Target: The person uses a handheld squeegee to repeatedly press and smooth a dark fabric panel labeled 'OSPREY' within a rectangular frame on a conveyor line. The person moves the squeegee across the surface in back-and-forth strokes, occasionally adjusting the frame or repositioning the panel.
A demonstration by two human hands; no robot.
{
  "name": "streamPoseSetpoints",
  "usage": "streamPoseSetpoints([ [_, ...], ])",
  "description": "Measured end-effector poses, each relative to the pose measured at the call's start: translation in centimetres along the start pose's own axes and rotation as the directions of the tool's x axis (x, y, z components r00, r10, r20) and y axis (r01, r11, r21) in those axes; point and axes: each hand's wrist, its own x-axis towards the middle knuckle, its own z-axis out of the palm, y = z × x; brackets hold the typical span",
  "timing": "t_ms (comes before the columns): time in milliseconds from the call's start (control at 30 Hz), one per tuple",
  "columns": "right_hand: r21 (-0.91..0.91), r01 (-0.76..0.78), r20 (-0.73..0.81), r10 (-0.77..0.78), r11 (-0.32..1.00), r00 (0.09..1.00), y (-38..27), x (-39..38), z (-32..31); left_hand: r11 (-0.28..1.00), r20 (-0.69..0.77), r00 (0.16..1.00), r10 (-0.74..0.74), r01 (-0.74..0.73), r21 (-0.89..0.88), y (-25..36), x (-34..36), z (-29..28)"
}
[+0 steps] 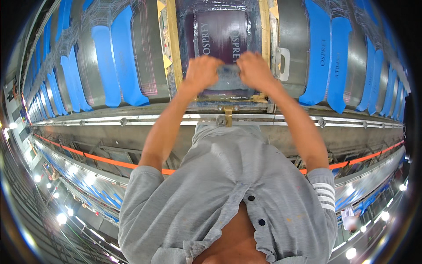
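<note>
A screen printing frame (265, 26) with a worn wooden rim lies on the long table ahead of me. Pale lettering shows through its dark purple mesh (220, 31). Across the near part of the mesh is a grey, ink-smeared squeegee (231, 78). My left hand (202, 72) is closed on the squeegee's left end, and my right hand (255, 70) grips its right end. Both arms reach forward, with the fingers curled and partly hidden. How firmly the blade presses on the mesh I cannot tell.
Blue cut fabric pieces (127, 57) lie in pairs along the dark table, some lettered, like this piece (317, 53) on the right. A white handle (285, 64) sticks out beside the frame. A metal rail (176, 119) with a brass bracket (227, 115) edges the table before me.
</note>
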Motion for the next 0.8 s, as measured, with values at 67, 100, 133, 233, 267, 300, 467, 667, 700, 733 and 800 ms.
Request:
streamPoseSetpoints([
  [67, -0.024, -0.035, 0.01, 0.035, 0.999, 0.999, 2.6, 4.6, -2.7, 0.997, -0.006, 1.0, -0.014, 0.015, 0.077, -1.3, 4.9, -2.7],
  [100, -0.032, -0.068, 0.037, 0.07, 0.997, 0.997, 4.0, 7.0, -4.4, 0.993, 0.003, 1.0, -0.029, 0.029, 0.111, -1.6, 7.5, -4.4],
  [133, -0.016, -0.066, -0.038, 0.065, 0.998, 0.997, 5.5, 8.6, -5.8, 0.99, -0.049, 0.999, -0.001, 0.008, 0.14, -1.9, 9.7, -5.7],
  [233, 0.087, -0.072, -0.095, 0.08, 0.994, 0.992, 6.8, 12.0, -10.8, 0.987, -0.212, 0.973, 0.088, -0.056, 0.151, -5.0, 15.2, -7.7],
  [267, 0.039, -0.055, -0.137, 0.059, 0.998, 0.989, 7.6, 12.4, -10.7, 0.983, -0.216, 0.973, 0.081, -0.042, 0.178, -4.4, 15.5, -8.2],
  [300, -0.009, -0.036, -0.174, 0.034, 0.999, 0.984, 7.9, 12.7, -10.7, 0.979, -0.22, 0.973, 0.07, -0.024, 0.204, -3.8, 15.8, -8.6],
  [467, -0.101, 0.056, -0.301, -0.084, 0.993, 0.95, 3.2, 5.2, -5.4, 0.987, -0.165, 0.984, 0.064, -0.038, 0.154, -0.2, 6.7, -6.1],
  [667, -0.018, 0.071, -0.221, -0.073, 0.997, 0.972, -3.4, -5.7, 2.6, 0.982, -0.224, 0.973, 0.059, -0.098, -0.163, 2.7, -6.1, 2.0],
  [700, -0.016, 0.06, -0.189, -0.062, 0.998, 0.98, -4.1, -6.7, 3.3, 0.98, -0.228, 0.972, 0.057, -0.099, -0.175, 2.8, -7.2, 2.8],
  [733, -0.015, 0.044, -0.152, -0.046, 0.999, 0.987, -4.6, -7.0, 3.7, 0.976, -0.229, 0.972, 0.057, -0.103, -0.192, 2.5, -7.9, 3.5],
  [800, 0.189, 0.082, -0.126, -0.059, 0.978, 0.99, -3.5, -6.4, 3.7, 0.982, -0.237, 0.97, 0.054, -0.095, -0.162, 1.6, -7.9, 4.6],
])
